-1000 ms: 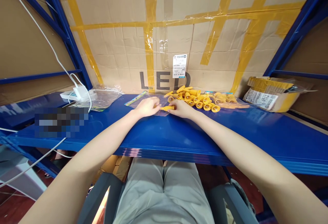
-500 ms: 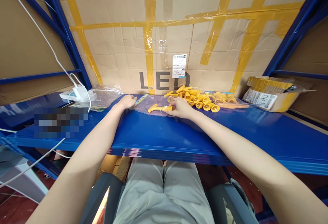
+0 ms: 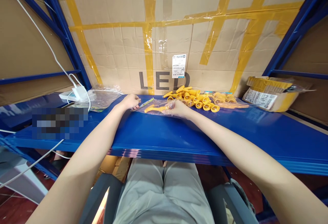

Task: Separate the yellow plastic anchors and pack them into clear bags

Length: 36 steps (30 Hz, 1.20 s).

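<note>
A clear plastic bag [image 3: 151, 103] with a printed yellow-green strip at its left end lies over the front middle of the blue shelf. Inside it, or under its film, shows a curved yellow plastic piece [image 3: 154, 108] with a wider right end. My left hand [image 3: 131, 101] is closed at the strip end of the bag, fingertips at its corner. At the other end, my right hand [image 3: 178, 108] closes round the wide part of the yellow piece, with shiny film about the fingers. Just behind it, several like yellow pieces [image 3: 198, 100] are heaped, open round ends facing me.
Right of the heap lies a filled bag of yellow pieces [image 3: 225, 98], then a small taped carton [image 3: 271, 94]. Flat empty bags [image 3: 105, 97], a white charger with cable [image 3: 80, 93] and a blurred dark object [image 3: 60, 120] are at left. A large cardboard sheet [image 3: 115, 53] stands behind.
My right hand has moved slightly toward me and closed round the yellow piece's wide end. The bag and piece have shifted a little left, and my left hand has turned at the bag's corner.
</note>
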Tool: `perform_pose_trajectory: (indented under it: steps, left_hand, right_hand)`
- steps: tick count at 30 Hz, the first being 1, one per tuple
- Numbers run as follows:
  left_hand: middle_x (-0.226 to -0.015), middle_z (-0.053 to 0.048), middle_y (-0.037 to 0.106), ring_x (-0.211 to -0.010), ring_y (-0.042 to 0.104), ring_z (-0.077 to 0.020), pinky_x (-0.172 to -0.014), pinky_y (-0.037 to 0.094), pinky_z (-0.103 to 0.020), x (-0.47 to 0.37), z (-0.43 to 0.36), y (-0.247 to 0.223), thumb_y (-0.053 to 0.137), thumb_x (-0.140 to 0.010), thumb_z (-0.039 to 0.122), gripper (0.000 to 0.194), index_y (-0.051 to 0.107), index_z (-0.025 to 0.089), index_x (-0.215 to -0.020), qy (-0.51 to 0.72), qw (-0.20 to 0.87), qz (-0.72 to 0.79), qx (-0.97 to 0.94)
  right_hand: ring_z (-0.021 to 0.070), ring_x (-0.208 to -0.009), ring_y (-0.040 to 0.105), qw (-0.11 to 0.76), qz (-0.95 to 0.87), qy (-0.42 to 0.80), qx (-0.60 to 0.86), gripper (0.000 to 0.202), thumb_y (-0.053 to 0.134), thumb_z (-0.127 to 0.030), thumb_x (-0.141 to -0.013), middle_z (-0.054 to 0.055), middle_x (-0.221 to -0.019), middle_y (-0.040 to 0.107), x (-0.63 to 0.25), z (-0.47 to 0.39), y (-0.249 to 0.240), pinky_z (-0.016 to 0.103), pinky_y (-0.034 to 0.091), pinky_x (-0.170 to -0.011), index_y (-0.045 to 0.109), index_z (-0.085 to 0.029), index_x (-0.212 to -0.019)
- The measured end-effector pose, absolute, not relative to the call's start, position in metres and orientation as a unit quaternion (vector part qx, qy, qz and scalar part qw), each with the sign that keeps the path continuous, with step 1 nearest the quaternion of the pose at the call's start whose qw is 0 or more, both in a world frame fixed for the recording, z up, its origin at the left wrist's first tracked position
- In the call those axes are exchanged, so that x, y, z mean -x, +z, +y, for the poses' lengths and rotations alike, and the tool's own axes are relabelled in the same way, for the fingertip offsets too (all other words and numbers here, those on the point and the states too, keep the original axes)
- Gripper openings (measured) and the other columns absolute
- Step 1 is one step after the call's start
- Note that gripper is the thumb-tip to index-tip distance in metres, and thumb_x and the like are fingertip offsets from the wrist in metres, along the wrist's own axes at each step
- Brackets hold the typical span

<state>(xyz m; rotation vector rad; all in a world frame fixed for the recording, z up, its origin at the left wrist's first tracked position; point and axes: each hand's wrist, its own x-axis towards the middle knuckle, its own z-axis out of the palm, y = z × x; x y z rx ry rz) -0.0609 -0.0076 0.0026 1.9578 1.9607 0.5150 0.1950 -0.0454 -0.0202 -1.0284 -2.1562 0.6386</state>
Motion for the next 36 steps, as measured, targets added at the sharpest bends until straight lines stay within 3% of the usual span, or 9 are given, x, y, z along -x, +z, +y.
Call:
perform_pose_trajectory:
  steps: [5,11,17,21,25,36]
  left_hand:
    - [-0.086,-0.010,0.074,-0.071,0.071,-0.0216,-0.057,0.057,-0.027,0.058,-0.010,0.005,0.044,-0.085,0.027,0.033,0.066,0.012,-0.105,0.178,0.168,0.695,-0.676]
    - [-0.090,-0.013,0.073,-0.070,0.070,-0.0219,-0.054,0.058,-0.029,0.054,-0.016,0.006,0.046,-0.086,0.027,0.032,0.065,0.011,-0.105,0.182,0.165,0.696,-0.674]
    - [-0.087,-0.014,0.073,-0.064,0.069,-0.0205,-0.050,0.056,-0.027,0.055,-0.016,0.004,0.044,-0.085,0.027,0.032,0.066,0.011,-0.101,0.188,0.143,0.691,-0.683]
    - [-0.081,-0.008,0.074,-0.071,0.070,-0.0201,-0.066,0.056,-0.026,0.055,-0.014,0.002,0.047,-0.080,0.026,0.028,0.071,0.015,-0.089,0.192,0.063,0.663,-0.721]
    - [-0.098,-0.005,0.073,-0.095,0.066,-0.0215,-0.084,0.050,-0.024,0.049,-0.015,-0.002,0.055,-0.074,0.027,0.024,0.073,0.018,-0.089,0.196,0.009,0.589,-0.784]
    - [-0.105,-0.003,0.071,-0.099,0.064,-0.0209,-0.091,0.047,-0.025,0.042,-0.010,-0.013,0.052,-0.076,0.025,0.031,0.072,0.018,-0.097,0.183,0.035,0.544,-0.818]
  right_hand:
    - [0.0204,-0.086,0.065,0.304,-0.803,0.329,0.393,0.037,0.074,-0.033,-0.062,0.005,-0.090,0.071,-0.191,-0.051,-0.019,0.034,0.051,-0.081,0.070,-0.014,-0.094]
    - [0.0210,-0.093,0.064,0.328,-0.805,0.340,0.359,0.025,0.073,-0.027,-0.063,0.003,-0.091,0.071,-0.183,-0.047,-0.024,0.036,0.049,-0.089,0.072,-0.018,-0.085]
    - [0.0199,-0.097,0.063,0.332,-0.786,0.379,0.358,0.029,0.074,-0.024,-0.062,0.005,-0.097,0.071,-0.182,-0.043,-0.030,0.037,0.046,-0.094,0.071,-0.016,-0.090]
    - [0.0204,-0.099,0.063,0.335,-0.782,0.388,0.355,0.032,0.075,-0.024,-0.061,0.005,-0.100,0.071,-0.184,-0.042,-0.029,0.037,0.045,-0.096,0.072,-0.016,-0.092]
    - [0.0211,-0.099,0.063,0.341,-0.787,0.383,0.345,0.027,0.073,-0.026,-0.063,0.005,-0.100,0.071,-0.186,-0.039,-0.031,0.037,0.045,-0.096,0.073,-0.016,-0.088]
    - [0.0225,-0.093,0.066,0.351,-0.788,0.386,0.327,0.027,0.074,-0.029,-0.060,0.006,-0.093,0.073,-0.185,-0.030,-0.037,0.038,0.049,-0.091,0.074,-0.015,-0.084]
